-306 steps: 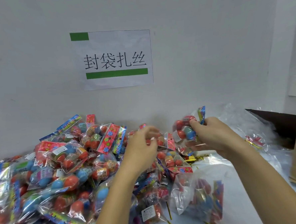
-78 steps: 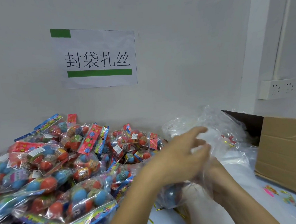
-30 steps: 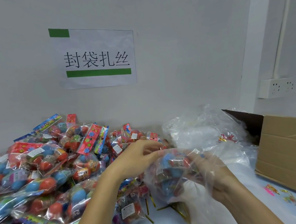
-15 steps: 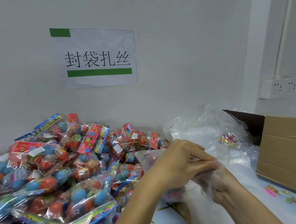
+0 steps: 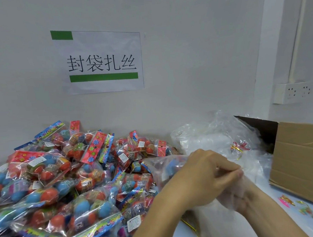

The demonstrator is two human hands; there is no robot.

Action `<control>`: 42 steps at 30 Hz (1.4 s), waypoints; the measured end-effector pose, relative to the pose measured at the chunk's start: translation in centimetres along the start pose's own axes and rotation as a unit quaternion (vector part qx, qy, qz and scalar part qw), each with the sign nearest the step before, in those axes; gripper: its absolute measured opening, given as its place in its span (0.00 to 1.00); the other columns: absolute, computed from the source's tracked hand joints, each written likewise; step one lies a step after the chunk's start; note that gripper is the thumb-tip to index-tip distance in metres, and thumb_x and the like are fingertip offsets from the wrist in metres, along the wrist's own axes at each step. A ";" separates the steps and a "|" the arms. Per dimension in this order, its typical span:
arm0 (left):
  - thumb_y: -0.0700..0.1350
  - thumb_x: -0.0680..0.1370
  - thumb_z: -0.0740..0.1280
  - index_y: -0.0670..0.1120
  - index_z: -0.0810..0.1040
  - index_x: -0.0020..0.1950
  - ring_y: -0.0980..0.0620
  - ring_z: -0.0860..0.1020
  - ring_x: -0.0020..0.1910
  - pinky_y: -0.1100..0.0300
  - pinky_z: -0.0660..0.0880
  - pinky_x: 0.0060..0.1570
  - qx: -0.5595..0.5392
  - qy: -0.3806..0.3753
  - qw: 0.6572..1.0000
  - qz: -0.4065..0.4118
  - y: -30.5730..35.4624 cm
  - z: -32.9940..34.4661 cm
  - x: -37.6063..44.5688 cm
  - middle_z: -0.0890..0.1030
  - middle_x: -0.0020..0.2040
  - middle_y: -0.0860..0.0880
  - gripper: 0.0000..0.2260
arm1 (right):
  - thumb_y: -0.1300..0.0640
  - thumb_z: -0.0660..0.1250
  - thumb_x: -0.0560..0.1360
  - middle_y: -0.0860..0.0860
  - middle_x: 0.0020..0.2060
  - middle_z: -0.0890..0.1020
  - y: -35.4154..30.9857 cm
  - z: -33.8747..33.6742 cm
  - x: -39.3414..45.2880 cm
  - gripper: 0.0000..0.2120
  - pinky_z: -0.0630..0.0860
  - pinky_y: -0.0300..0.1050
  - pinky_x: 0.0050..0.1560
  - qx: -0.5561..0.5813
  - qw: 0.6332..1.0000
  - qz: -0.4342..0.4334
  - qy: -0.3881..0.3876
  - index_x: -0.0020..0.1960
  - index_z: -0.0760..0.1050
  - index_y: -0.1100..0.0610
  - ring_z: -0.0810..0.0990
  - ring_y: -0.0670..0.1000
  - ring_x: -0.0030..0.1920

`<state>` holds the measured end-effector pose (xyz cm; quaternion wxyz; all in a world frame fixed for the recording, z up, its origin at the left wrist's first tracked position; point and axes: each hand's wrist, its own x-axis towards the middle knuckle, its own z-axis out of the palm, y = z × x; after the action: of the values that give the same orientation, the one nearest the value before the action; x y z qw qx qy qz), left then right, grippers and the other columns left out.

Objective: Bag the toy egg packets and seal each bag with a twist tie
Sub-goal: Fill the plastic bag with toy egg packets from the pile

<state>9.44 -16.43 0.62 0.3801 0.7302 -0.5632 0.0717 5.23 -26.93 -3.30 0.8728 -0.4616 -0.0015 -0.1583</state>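
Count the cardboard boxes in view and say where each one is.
1: the cardboard box stands at the right edge, beyond the clear bags. Others may be hidden outside the frame.

A white paper sign with black characters and green bars is hanging on the wall above the bench, while a brown cardboard box is sitting at right beneath a white wall socket.

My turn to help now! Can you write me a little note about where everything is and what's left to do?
Left hand: pinches the gathered neck of the clear plastic bag with toy egg packets inside.
Right hand: grips the same bag lower down, seen through the plastic.
Heap of colourful toy egg packets: on your left.
Gold twist ties: on the table under your wrists.
Done: bag filled.
Left: tie it, then bag the heap.
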 end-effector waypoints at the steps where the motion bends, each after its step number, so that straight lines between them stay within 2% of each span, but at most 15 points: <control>1: 0.47 0.81 0.65 0.47 0.86 0.51 0.43 0.79 0.51 0.56 0.71 0.56 0.008 -0.003 1.000 -0.003 0.0 -0.2 0.0 0.85 0.45 0.46 0.10 | 0.56 0.70 0.77 0.50 0.22 0.81 0.2 -0.7 0.4 0.24 0.75 0.32 0.27 -0.023 1.000 -0.011 -0.009 0.22 0.80 0.56 0.81 0.41 0.26; 2: 0.47 0.81 0.65 0.47 0.86 0.51 0.45 0.79 0.50 0.55 0.72 0.55 0.005 -0.010 1.000 -0.008 -0.1 -0.4 0.0 0.85 0.45 0.47 0.10 | 0.64 0.56 0.83 0.50 0.22 0.80 0.2 -1.0 0.5 0.31 0.76 0.35 0.29 -0.037 0.999 -0.005 -0.001 0.23 0.80 0.57 0.81 0.42 0.25; 4: 0.45 0.81 0.66 0.46 0.86 0.51 0.48 0.80 0.48 0.52 0.75 0.52 -0.015 -0.029 0.999 -0.017 0.0 -0.6 -0.1 0.85 0.45 0.48 0.09 | 0.70 0.46 0.82 0.54 0.24 0.81 0.1 -1.2 0.8 0.34 0.78 0.40 0.28 -0.049 0.999 0.018 -0.005 0.26 0.81 0.59 0.83 0.47 0.26; 8: 0.43 0.81 0.66 0.45 0.86 0.52 0.51 0.80 0.44 0.53 0.77 0.49 -0.022 -0.051 0.998 -0.025 0.0 -0.4 0.1 0.86 0.45 0.48 0.08 | 0.73 0.50 0.79 0.56 0.23 0.79 0.0 -1.6 0.8 0.33 0.76 0.43 0.23 -0.140 0.990 -0.006 0.000 0.21 0.78 0.60 0.81 0.51 0.24; 12: 0.48 0.77 0.72 0.51 0.85 0.57 0.62 0.81 0.52 0.64 0.75 0.55 -0.035 -0.036 0.997 -0.055 -1.1 -1.6 -0.3 0.86 0.53 0.55 0.10 | 0.67 0.68 0.62 0.64 0.28 0.75 0.0 -1.1 1.4 0.06 0.69 0.55 0.36 -0.249 0.967 -0.049 -0.004 0.27 0.79 0.61 0.76 0.59 0.29; 14: 0.56 0.75 0.73 0.55 0.83 0.61 0.69 0.77 0.57 0.71 0.71 0.58 -0.037 -0.020 0.995 -0.091 -2.6 -2.9 -0.9 0.83 0.58 0.60 0.16 | 0.68 0.70 0.67 0.67 0.29 0.77 0.4 -0.7 1.5 0.09 0.68 0.56 0.38 -0.324 0.944 -0.062 0.003 0.30 0.81 0.59 0.76 0.59 0.34; 16: 0.59 0.75 0.70 0.55 0.81 0.64 0.69 0.75 0.61 0.66 0.71 0.63 -0.034 -0.012 0.991 -0.130 -4.3 -4.1 -1.6 0.81 0.61 0.62 0.19 | 0.63 0.76 0.68 0.71 0.37 0.80 0.6 -0.2 1.5 0.03 0.70 0.52 0.37 -0.320 0.945 -0.072 -0.001 0.38 0.83 0.59 0.77 0.58 0.36; 20: 0.59 0.80 0.64 0.57 0.76 0.70 0.63 0.74 0.65 0.56 0.70 0.69 0.015 -0.023 0.976 -0.216 -7.0 -5.1 -2.6 0.77 0.67 0.62 0.19 | 0.48 0.78 0.68 0.56 0.36 0.86 0.4 -0.1 1.6 0.13 0.76 0.39 0.36 -0.372 0.923 -0.095 -0.006 0.42 0.86 0.58 0.84 0.50 0.36; 24: 0.59 0.80 0.64 0.59 0.69 0.74 0.58 0.71 0.68 0.56 0.69 0.69 0.035 -0.087 0.961 -0.261 -7.7 -4.6 -3.1 0.71 0.73 0.58 0.22 | 0.60 0.65 0.81 0.52 0.30 0.84 0.6 0.1 1.3 0.12 0.72 0.35 0.28 -0.404 0.912 -0.063 -0.027 0.44 0.86 0.60 0.79 0.44 0.27; 26: 0.56 0.82 0.63 0.59 0.68 0.75 0.58 0.71 0.69 0.60 0.69 0.65 0.033 -0.096 0.956 -0.275 -7.9 -4.7 -3.3 0.71 0.73 0.56 0.21 | 0.60 0.63 0.82 0.59 0.34 0.84 0.8 0.2 1.4 0.13 0.73 0.40 0.32 -0.426 0.903 -0.053 -0.021 0.45 0.84 0.62 0.78 0.45 0.30; 28: 0.54 0.83 0.62 0.61 0.68 0.74 0.58 0.73 0.67 0.65 0.68 0.58 0.029 -0.106 0.953 -0.283 -7.9 -5.1 -3.5 0.72 0.71 0.56 0.19 | 0.61 0.64 0.81 0.53 0.33 0.85 0.7 0.2 1.3 0.13 0.74 0.38 0.36 -0.424 0.903 -0.065 -0.008 0.41 0.85 0.58 0.79 0.44 0.34; 32: 0.51 0.84 0.58 0.63 0.69 0.71 0.69 0.74 0.46 0.75 0.66 0.38 0.026 -0.118 0.950 -0.289 -8.2 -5.7 -3.8 0.75 0.62 0.60 0.16 | 0.67 0.61 0.81 0.54 0.39 0.87 0.0 0.0 1.6 0.17 0.79 0.46 0.48 -0.402 0.914 -0.056 -0.006 0.43 0.86 0.56 0.85 0.48 0.42; 34: 0.50 0.85 0.58 0.62 0.69 0.71 0.69 0.74 0.45 0.75 0.66 0.38 0.011 -0.111 0.948 -0.299 -8.4 -5.7 -4.0 0.75 0.63 0.58 0.15 | 0.70 0.58 0.81 0.54 0.43 0.88 -0.6 -0.1 1.6 0.19 0.81 0.46 0.55 -0.381 0.922 -0.061 -0.009 0.44 0.86 0.58 0.87 0.50 0.47; 37: 0.50 0.85 0.58 0.61 0.70 0.71 0.63 0.75 0.56 0.70 0.67 0.46 -0.011 -0.100 0.945 -0.311 -8.7 -5.8 -4.2 0.75 0.62 0.57 0.15 | 0.74 0.58 0.79 0.56 0.43 0.88 -2.2 0.1 1.4 0.23 0.81 0.36 0.47 -0.339 0.937 -0.083 -0.017 0.41 0.87 0.56 0.87 0.51 0.46; 42: 0.51 0.85 0.58 0.60 0.70 0.70 0.66 0.73 0.52 0.71 0.66 0.44 -0.023 -0.099 0.940 -0.325 -8.8 -5.6 -4.2 0.73 0.53 0.65 0.14 | 0.68 0.66 0.77 0.45 0.38 0.87 -4.8 0.4 1.3 0.16 0.81 0.35 0.44 -0.528 0.837 -0.141 0.013 0.43 0.85 0.50 0.86 0.44 0.41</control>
<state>17.51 -8.98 -1.89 0.3414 0.8681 -0.3315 -0.1412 5.20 -29.45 0.96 0.4645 -0.8453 0.0282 -0.2626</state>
